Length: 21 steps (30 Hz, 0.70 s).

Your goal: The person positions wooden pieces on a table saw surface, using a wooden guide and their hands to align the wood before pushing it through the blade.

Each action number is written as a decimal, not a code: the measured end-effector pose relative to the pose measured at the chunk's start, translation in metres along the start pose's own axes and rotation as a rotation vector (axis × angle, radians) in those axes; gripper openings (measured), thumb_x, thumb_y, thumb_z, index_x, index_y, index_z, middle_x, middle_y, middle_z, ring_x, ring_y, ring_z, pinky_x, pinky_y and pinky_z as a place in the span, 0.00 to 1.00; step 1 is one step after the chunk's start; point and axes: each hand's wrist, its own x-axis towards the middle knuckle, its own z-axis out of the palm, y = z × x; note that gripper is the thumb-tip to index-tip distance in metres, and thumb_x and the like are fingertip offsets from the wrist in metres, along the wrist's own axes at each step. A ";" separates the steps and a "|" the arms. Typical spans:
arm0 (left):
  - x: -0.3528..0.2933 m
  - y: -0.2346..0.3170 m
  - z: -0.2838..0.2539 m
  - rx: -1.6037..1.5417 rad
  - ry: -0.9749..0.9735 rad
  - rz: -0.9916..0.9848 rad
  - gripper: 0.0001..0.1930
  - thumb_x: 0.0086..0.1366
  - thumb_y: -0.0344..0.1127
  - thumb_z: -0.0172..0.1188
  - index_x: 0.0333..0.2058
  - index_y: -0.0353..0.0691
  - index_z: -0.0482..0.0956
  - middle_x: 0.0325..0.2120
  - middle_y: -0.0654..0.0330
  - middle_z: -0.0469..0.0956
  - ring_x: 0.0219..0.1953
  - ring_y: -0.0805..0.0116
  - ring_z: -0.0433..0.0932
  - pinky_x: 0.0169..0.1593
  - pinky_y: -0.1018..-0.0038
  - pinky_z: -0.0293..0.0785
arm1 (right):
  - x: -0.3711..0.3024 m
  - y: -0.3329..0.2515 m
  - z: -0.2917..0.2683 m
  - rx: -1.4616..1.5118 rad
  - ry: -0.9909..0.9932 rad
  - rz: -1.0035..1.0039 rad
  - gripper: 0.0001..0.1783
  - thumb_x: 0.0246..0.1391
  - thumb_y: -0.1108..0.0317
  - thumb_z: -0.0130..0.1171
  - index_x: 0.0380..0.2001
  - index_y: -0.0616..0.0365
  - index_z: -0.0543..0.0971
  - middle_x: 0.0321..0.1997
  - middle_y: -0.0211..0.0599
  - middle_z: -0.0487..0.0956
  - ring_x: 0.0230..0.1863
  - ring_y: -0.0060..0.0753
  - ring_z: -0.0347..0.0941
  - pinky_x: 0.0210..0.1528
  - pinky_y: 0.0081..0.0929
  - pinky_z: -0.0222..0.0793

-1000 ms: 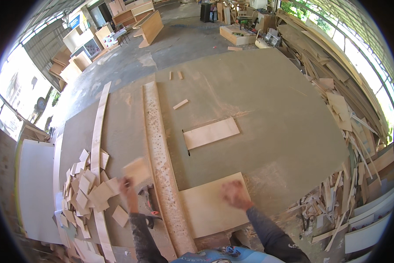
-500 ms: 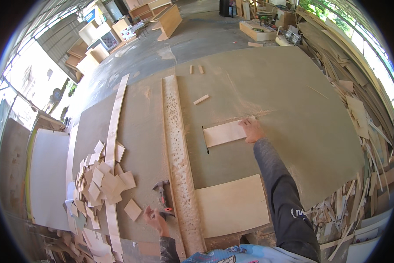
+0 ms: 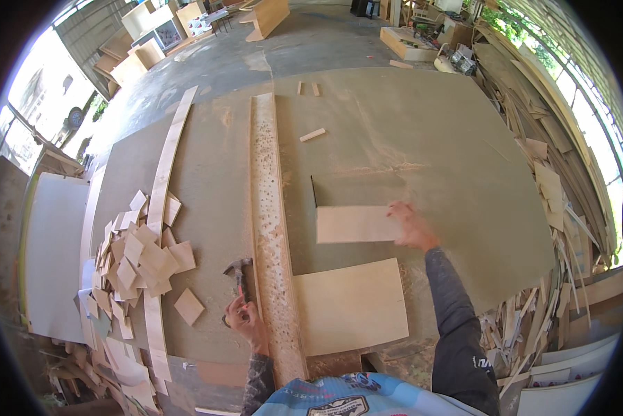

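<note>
Fingers (image 3: 397,210) of the person's right grip (image 3: 415,229) span the right end of a pale, flat, rectangular wooden board (image 3: 356,224), which is near the middle of the broad brownish-grey table (image 3: 471,173). This grip is closed onto the board across its width, palm downward; slight blur hides the exact contact, and whether the board is raised off the surface cannot be told. The right arm, in a dark grey sleeve (image 3: 453,319), enters from the lower edge and reaches well forward, leaning a little leftward toward the board. The left grip (image 3: 248,324) is nearer the body, its dark-sleeved forearm (image 3: 259,381) short in view and pointing forward. Its fingers bend over the handle of a dark-headed claw hammer (image 3: 239,279); they cover the lower handle, so I cannot tell whether they close around it or only rest on it. The hammer is just left of a long, pale wooden strip pitted with dark spots (image 3: 268,187), which runs forward between the two grips. Right of that strip, nearer the body than the held board, lies a wider pale wooden sheet (image 3: 349,305). Farther left, a heap of small, thin, square wooden pieces (image 3: 145,260) partly covers a narrow pale wooden slat (image 3: 164,177).
</note>
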 end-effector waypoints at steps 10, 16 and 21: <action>-0.009 0.053 0.040 0.053 -0.209 0.247 0.12 0.59 0.21 0.64 0.42 0.36 0.81 0.42 0.54 0.76 0.42 0.61 0.75 0.39 0.69 0.71 | 0.023 -0.065 0.060 0.176 -0.270 0.030 0.32 0.37 0.81 0.66 0.52 0.55 0.80 0.69 0.34 0.70 0.71 0.47 0.61 0.70 0.54 0.64; 0.005 0.044 0.058 0.202 -0.448 0.324 0.22 0.57 0.29 0.69 0.52 0.38 0.77 0.52 0.49 0.74 0.56 0.52 0.72 0.56 0.63 0.69 | 0.006 -0.058 0.086 0.225 -0.200 0.081 0.29 0.38 0.83 0.63 0.48 0.53 0.81 0.69 0.33 0.71 0.71 0.44 0.61 0.72 0.60 0.50; 0.046 0.053 0.114 0.455 -0.922 0.475 0.50 0.45 0.43 0.79 0.65 0.39 0.63 0.66 0.48 0.62 0.71 0.50 0.58 0.68 0.42 0.52 | 0.002 -0.065 0.085 0.233 -0.106 0.076 0.29 0.38 0.85 0.59 0.47 0.52 0.82 0.67 0.38 0.73 0.71 0.47 0.61 0.71 0.48 0.50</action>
